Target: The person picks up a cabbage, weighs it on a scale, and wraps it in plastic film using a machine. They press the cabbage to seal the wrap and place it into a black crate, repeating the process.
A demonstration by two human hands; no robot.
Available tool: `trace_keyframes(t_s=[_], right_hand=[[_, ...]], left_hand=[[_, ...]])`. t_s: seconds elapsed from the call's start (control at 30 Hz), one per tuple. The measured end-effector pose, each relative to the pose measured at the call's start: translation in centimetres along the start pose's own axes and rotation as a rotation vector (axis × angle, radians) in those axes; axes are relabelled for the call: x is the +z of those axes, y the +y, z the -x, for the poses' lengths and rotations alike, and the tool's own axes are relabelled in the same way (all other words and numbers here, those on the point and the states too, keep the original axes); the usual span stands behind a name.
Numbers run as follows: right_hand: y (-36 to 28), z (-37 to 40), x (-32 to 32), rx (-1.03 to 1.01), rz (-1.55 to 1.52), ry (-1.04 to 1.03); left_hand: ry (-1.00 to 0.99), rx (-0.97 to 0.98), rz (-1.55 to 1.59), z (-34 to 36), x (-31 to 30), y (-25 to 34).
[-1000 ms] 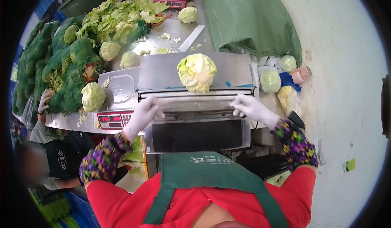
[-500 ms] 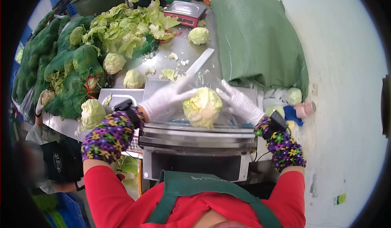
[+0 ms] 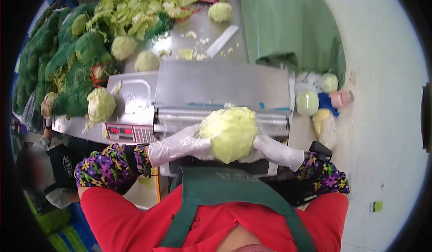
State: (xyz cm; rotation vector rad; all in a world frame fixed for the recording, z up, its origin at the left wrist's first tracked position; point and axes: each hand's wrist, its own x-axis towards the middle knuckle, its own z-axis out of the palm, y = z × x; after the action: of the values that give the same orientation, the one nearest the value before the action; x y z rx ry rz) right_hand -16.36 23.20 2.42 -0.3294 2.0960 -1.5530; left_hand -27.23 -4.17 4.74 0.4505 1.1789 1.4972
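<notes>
A pale green cabbage (image 3: pixel 228 135) is held up between my gloved hands, in front of the wrapping machine (image 3: pixel 222 85), with clear film over parts of it. My left hand (image 3: pixel 182 145) grips its left side and underside, and some of its fingers are hidden behind the cabbage. On the right side, my right hand (image 3: pixel 275 150) closes on the cabbage from below, fingertips partly hidden. The machine's flat metal plate and front rollers lie just beyond the cabbage.
Left of the machine sits a scale (image 3: pixel 130 92) with a cabbage (image 3: pixel 101 105) beside it. Netted cabbages (image 3: pixel 33 67) and loose leaves (image 3: pixel 139 9) fill the left. A white strip (image 3: pixel 222 41) and a green sack (image 3: pixel 288 22) lie beyond. A co-worker (image 3: pixel 63 171) is at far left.
My hands, open and apart on either side of the cabbage before, have closed on it. The cabbage has come up and toward me, off the machine. The view has tilted down.
</notes>
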Motion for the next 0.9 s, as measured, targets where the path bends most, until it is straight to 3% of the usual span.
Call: trace_keyframes(t_s=[0.07,0.1,0.2,0.23,0.37,0.53,0.6,0.63,0.67,0.73,0.8,0.87,0.9], right_hand=[[-2.2,3.5,3.1,0.551,-0.925,-0.114],[-1.8,4.2,4.0,0.690,-0.952,-0.223],[2.9,5.7,7.9,0.665,-1.131,-0.252],[2.6,6.0,8.2,0.663,-1.120,-0.195],[5.1,6.5,8.9,0.752,-1.230,-0.176],[4.4,7.8,10.1,0.803,-1.234,0.009],[5.1,9.9,10.0,0.664,-1.172,0.142],[4.9,10.4,10.1,0.750,-1.197,0.274],[4.6,11.0,10.3,0.749,-1.202,0.278],[3.7,12.6,11.4,0.599,-0.960,0.586],[4.3,13.6,14.0,0.440,-0.493,0.595],[4.5,13.2,15.4,0.385,-0.247,0.625],[4.5,12.3,15.9,0.374,-0.338,0.719]], left_hand=[[-0.027,-0.196,0.476,2.2,2.9,-2.5],[-0.043,-0.422,0.536,3.3,3.0,-4.0],[-0.053,-0.480,0.832,3.4,2.8,-12.5],[-0.058,-0.390,0.751,2.9,2.0,-16.6],[0.051,-0.642,0.700,3.5,3.9,-11.1],[0.235,-0.410,0.548,6.4,4.8,-11.2],[0.424,-0.406,0.376,8.6,5.0,-10.7],[0.417,-0.384,0.086,9.6,5.7,-10.3],[0.434,-0.261,-0.243,10.4,7.1,-10.1],[0.573,-0.104,-0.477,11.8,7.9,-12.1],[0.657,-0.024,-0.354,11.8,7.1,-13.8],[0.735,0.057,-0.240,11.4,6.8,-14.1],[0.763,0.079,-0.133,10.6,6.6,-14.0]])
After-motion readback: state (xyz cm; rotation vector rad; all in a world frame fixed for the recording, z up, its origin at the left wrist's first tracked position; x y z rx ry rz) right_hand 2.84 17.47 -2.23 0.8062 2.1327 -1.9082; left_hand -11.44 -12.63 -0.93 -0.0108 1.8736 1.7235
